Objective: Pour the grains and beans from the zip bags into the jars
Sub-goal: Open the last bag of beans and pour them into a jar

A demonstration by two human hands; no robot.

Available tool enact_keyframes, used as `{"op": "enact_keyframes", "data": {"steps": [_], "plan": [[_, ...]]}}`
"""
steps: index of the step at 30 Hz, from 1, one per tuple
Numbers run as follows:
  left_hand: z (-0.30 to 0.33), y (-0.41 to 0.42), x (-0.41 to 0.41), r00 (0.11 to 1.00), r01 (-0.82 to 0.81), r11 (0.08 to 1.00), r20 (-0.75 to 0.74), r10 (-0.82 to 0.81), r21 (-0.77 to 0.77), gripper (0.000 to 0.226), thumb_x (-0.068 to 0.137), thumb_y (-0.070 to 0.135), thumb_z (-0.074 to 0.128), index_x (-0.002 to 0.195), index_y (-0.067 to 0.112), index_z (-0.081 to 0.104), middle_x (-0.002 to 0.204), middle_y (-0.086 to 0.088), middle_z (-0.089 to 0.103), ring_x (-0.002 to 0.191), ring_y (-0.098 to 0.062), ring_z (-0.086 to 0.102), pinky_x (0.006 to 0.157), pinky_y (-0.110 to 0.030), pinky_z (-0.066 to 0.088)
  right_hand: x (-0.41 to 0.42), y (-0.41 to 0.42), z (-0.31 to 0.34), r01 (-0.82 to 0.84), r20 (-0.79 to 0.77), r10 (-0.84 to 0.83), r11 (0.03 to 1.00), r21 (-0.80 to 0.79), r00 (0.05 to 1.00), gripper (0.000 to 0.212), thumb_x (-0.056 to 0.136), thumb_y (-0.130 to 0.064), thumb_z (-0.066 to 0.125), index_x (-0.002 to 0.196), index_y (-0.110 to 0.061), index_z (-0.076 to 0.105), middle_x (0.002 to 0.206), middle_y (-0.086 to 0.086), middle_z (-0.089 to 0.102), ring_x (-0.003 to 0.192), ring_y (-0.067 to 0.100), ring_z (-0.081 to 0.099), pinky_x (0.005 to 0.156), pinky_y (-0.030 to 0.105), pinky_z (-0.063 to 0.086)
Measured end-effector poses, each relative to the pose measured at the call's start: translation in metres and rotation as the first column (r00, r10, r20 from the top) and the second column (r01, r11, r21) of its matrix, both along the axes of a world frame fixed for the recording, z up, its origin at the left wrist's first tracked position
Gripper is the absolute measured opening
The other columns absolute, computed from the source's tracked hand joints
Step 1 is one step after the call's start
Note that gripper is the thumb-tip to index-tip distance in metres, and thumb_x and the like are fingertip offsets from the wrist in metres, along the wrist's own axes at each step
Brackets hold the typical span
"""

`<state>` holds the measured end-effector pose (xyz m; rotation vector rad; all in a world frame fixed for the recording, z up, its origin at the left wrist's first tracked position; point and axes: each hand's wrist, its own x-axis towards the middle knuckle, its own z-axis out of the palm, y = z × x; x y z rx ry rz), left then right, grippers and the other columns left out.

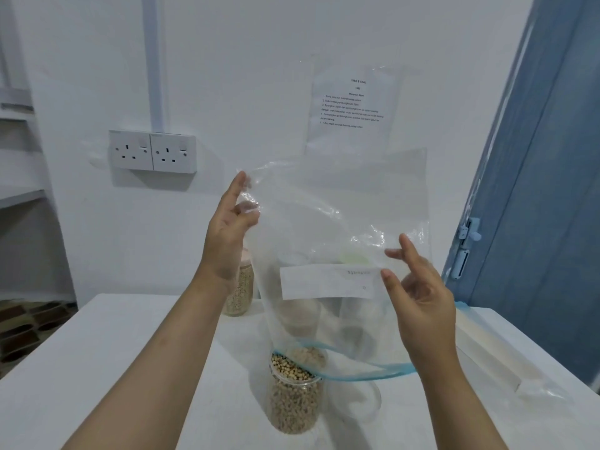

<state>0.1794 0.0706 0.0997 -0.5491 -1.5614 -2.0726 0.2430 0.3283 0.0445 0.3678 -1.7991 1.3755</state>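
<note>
I have the white table point(97, 368) running from the near edge back to the wall, and I take everything else in relation to it. Above its middle I hold the zip bag point(341, 222) upside down, its blue-zipped mouth hanging open just over the near jar point(293, 394); I judge it held that way so the last beans drop straight in. The bag looks empty now, its white label inverted. My left hand point(229, 235) pinches the bag's upper left corner between thumb and fingertips, lifting the bottom high. My right hand point(418, 287) is half open, fingertips lightly nipping the bag's right side beside the label, keeping the mouth spread. The near jar, toward the table's front edge, is filled almost to its rim with pale beans. A second jar of grains point(242, 287) stands near the far edge, behind my left wrist. Other jars show dimly through the plastic; I cannot tell their contents. Another bag point(506, 358) lies flat by the right edge.
</note>
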Motion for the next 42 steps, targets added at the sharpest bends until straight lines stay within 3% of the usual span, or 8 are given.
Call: {"op": "enact_keyframes", "data": {"steps": [5,11,16,20,29,33,38,42], "plan": [[0.002,0.005,0.006,1.000,-0.007,1.000,-0.009,0.007,0.003,0.070,0.079,0.019,0.060,0.145,0.031,0.041,0.128,0.026,0.055,0.116,-0.009,0.060,0.113,-0.041,0.040,0.001,-0.001,0.000,0.021,-0.007,-0.020,1.000,0.023,1.000,0.055,0.093,-0.013,0.065,0.142,-0.033,0.051,0.116,-0.015,0.066,0.067,0.013,0.047,0.077,0.023,0.050],[0.001,0.006,0.006,0.999,0.003,1.000,-0.034,-0.003,0.013,0.070,0.080,0.019,0.062,0.145,0.034,0.039,0.139,0.021,0.048,0.123,-0.014,0.060,0.114,-0.045,0.039,0.002,-0.002,0.002,0.033,-0.027,-0.033,0.999,0.017,0.999,0.054,0.093,-0.012,0.065,0.142,-0.032,0.051,0.111,-0.016,0.066,0.072,0.013,0.051,0.076,0.018,0.049],[0.000,0.008,0.006,0.998,0.058,0.996,-0.040,-0.056,0.061,0.074,0.080,0.015,0.061,0.149,0.026,0.036,0.150,0.005,0.044,0.122,-0.015,0.061,0.111,-0.035,0.043,0.002,-0.004,0.004,0.016,-0.026,-0.016,1.000,0.015,1.000,0.053,0.093,-0.011,0.065,0.140,-0.033,0.053,0.106,-0.015,0.066,0.078,0.013,0.054,0.080,0.014,0.045],[-0.003,0.008,0.004,0.997,0.074,0.993,-0.031,-0.072,0.090,0.071,0.079,0.016,0.061,0.145,0.027,0.040,0.147,-0.001,0.049,0.124,-0.016,0.059,0.111,-0.034,0.043,0.000,-0.005,0.009,-0.009,-0.024,0.009,1.000,0.020,1.000,0.053,0.093,-0.008,0.065,0.139,-0.033,0.054,0.105,-0.015,0.066,0.086,0.009,0.056,0.083,0.013,0.045],[-0.011,0.004,0.002,0.999,0.033,0.996,-0.020,-0.032,0.079,0.068,0.082,0.018,0.059,0.146,0.028,0.038,0.142,0.007,0.053,0.122,-0.016,0.060,0.104,-0.036,0.047,-0.004,-0.007,0.019,-0.023,-0.012,0.023,0.998,0.065,1.000,0.053,0.094,-0.004,0.063,0.140,-0.028,0.054,0.110,-0.016,0.066,0.092,0.008,0.061,0.087,0.011,0.045],[-0.012,0.002,-0.003,1.000,-0.002,0.996,-0.007,0.002,0.091,0.060,0.095,0.007,0.058,0.147,0.030,0.038,0.134,0.005,0.055,0.109,-0.013,0.063,0.095,-0.033,0.051,-0.004,-0.006,0.018,-0.016,0.007,0.016,0.999,0.045,1.000,0.053,0.094,-0.004,0.063,0.139,-0.033,0.055,0.111,-0.022,0.065,0.089,0.008,0.060,0.084,0.013,0.045],[-0.012,-0.001,-0.010,0.994,-0.110,0.991,0.026,0.109,0.069,0.059,0.099,0.006,0.054,0.147,0.035,0.035,0.107,0.008,0.055,0.087,-0.004,0.059,0.085,-0.025,0.052,-0.007,-0.010,0.027,-0.023,0.041,0.021,0.998,0.050,0.999,0.057,0.093,0.002,0.058,0.134,-0.038,0.057,0.106,-0.022,0.066,0.084,0.005,0.058,0.084,0.010,0.043],[-0.012,-0.010,-0.006,0.982,-0.191,0.981,0.006,0.191,0.030,0.062,0.099,0.002,0.053,0.141,0.044,0.034,0.108,0.006,0.058,0.085,-0.005,0.059,0.080,-0.023,0.052,-0.013,-0.017,0.042,-0.007,0.042,0.002,0.993,0.115,0.999,0.059,0.091,0.003,0.056,0.137,-0.035,0.057,0.106,-0.018,0.066,0.082,0.003,0.056,0.081,0.007,0.041]]}}
